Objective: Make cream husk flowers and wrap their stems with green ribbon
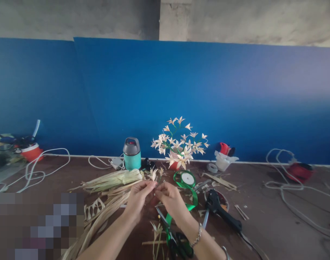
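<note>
My left hand (139,195) pinches near the base of a small cream husk flower (153,175), whose petals rise above the fingertips. My right hand (169,198) is closed beside it, thumb and finger pressed together; what they grip is too small to make out. Just behind the fingers stands a second small flower (161,172). Below my hands lie scissors (172,238) with black handles, and a loose husk flower (156,230). Green ribbon (192,206) runs from its spool (187,178) past my right hand.
Dried husks (111,181) spread to the left. A glue gun (221,211) lies at right. Behind are a pot (174,165) of husk flowers, a teal flask (132,160), a tape roll (212,168) and a white container (222,161). White cables (282,186) cross the table; a blue panel (165,94) closes the back.
</note>
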Demonstrator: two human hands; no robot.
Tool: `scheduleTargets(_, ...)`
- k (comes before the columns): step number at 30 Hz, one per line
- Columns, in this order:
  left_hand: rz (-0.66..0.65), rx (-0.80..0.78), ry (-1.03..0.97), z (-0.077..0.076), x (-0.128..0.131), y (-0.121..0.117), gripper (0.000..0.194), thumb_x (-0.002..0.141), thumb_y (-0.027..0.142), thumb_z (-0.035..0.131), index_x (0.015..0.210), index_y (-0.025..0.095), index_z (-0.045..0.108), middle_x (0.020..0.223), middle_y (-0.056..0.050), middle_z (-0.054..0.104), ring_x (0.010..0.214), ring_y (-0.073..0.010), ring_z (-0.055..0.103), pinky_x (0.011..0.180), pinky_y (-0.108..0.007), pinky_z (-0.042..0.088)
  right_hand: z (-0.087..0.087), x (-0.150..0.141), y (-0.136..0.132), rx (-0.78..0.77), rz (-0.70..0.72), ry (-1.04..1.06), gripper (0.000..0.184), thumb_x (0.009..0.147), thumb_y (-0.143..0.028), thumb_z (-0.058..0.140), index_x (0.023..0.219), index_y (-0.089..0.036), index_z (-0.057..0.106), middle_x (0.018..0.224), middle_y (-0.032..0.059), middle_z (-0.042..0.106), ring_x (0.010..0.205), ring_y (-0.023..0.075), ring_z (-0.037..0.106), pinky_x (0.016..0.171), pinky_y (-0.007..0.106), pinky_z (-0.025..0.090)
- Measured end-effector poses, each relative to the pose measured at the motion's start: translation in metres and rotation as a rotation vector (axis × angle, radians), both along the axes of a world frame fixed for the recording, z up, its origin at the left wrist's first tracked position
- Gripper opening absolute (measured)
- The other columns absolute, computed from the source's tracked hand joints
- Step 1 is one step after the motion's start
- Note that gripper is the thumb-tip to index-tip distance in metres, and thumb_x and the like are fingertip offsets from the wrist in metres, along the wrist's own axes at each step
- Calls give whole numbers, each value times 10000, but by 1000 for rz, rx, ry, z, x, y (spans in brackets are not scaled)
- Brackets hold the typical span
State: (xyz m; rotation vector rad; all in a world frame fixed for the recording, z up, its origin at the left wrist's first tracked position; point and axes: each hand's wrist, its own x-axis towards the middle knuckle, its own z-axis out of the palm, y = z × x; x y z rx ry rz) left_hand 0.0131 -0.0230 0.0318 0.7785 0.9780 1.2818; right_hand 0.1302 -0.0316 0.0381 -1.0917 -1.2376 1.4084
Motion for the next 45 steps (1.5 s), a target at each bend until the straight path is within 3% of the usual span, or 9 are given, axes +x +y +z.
scheduleTargets(4,22,-55,-19,2,1,-2,272,547,371,760,657,138,672,469,38,548,427,-81,472,433,-192,365,-5,2,5,17,-78,-155,252,631,-374,675,586,-164,545,477,-2,596,493,172,581,490,264,423)
scheduleTargets(7,12,-68,-69,3,0,-2,250,578,348,748,687,135,675,446,52,512,404,-62,438,432,-187,385,-2,3,4,-4,-20,-45,287,621,-411,692,584,-163,552,487,-4,608,510,168,593,527,269,448)
scheduleTargets(13,41,-141,-181,3,0,0,207,564,269,758,692,133,669,626,6,629,430,-50,484,419,-170,387,0,2,2,29,54,92,334,595,-469,712,594,-169,566,500,-14,607,517,154,596,569,272,458)
scheduleTargets(20,26,-62,-73,0,-2,0,230,617,344,724,731,148,683,502,34,570,430,-57,456,416,-165,351,4,4,1,-72,49,154,293,602,-409,724,608,-140,609,549,13,632,534,126,571,601,252,436)
scheduleTargets(24,16,-18,-1,6,-3,-1,238,626,362,714,725,149,675,640,-6,654,423,-40,421,414,-162,328,5,13,4,-108,88,89,272,637,-397,701,606,-141,615,574,6,618,552,110,545,581,232,405)
scheduleTargets(28,-85,15,65,14,-3,-3,245,624,384,709,682,153,647,577,14,617,377,-23,386,358,-148,178,9,24,8,-76,2,43,279,703,-437,631,669,-160,635,625,-9,604,568,100,511,570,223,385)
scheduleTargets(32,-246,-13,29,16,0,-7,257,630,390,703,659,148,622,583,10,603,354,-18,387,345,-156,87,14,26,7,-100,103,167,203,656,-346,689,714,-158,639,614,-17,581,577,105,513,585,227,401)
scheduleTargets(40,-325,-31,-98,11,1,-7,162,616,241,735,628,103,650,566,-21,601,431,-36,460,375,-138,238,13,26,7,-102,157,321,141,636,-248,707,638,-140,616,604,-5,599,552,109,554,601,241,440)
scheduleTargets(45,-317,-62,-56,9,1,-5,161,602,219,743,648,114,631,585,-25,617,468,-58,522,392,-130,301,12,26,7,-130,119,307,173,608,-261,734,625,-147,605,648,6,625,557,117,562,596,250,454)
